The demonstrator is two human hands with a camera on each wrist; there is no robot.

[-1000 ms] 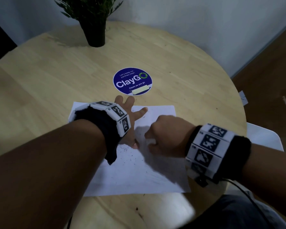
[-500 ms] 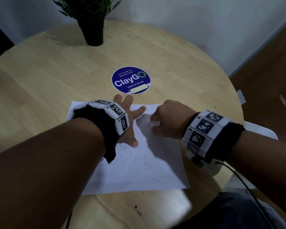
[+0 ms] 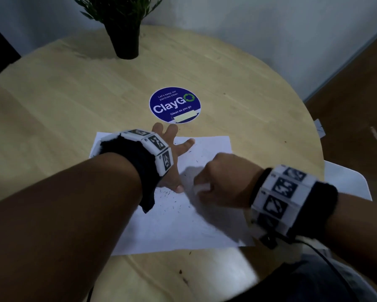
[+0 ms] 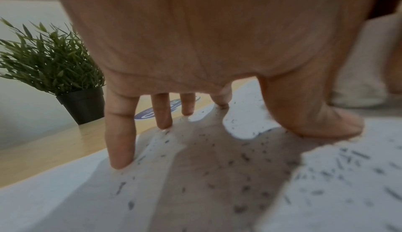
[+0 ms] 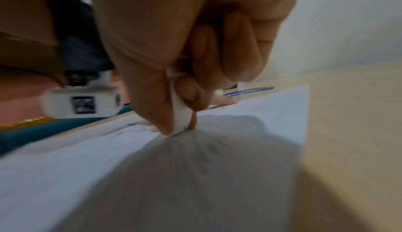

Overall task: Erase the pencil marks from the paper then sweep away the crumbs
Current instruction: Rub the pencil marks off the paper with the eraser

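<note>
A white sheet of paper (image 3: pixel 178 227) lies on the round wooden table (image 3: pixel 74 101), strewn with dark eraser crumbs (image 3: pixel 169 192). My left hand (image 3: pixel 174 158) lies flat on the paper's upper left part with fingers spread, pressing it down; its fingers (image 4: pixel 119 132) and thumb stand on the sheet (image 4: pixel 65 192) among crumbs (image 4: pixel 245 158). My right hand (image 3: pixel 224 182) pinches a white eraser (image 3: pixel 201 188) and presses its tip to the paper close to my left thumb. In the right wrist view the eraser (image 5: pixel 181 115) sits between thumb and forefinger, touching the sheet (image 5: pixel 87 158).
A round blue ClayGo sticker (image 3: pixel 174 105) is stuck to the table just beyond the paper. A potted green plant (image 3: pixel 123 25) stands at the far edge, also in the left wrist view (image 4: pixel 54 67). A white chair (image 3: pixel 344 182) is at the right, past the table's rim.
My right hand with the eraser has slid back toward me and the left thumb after being farther up the sheet half a second ago. The left hand stays put.
</note>
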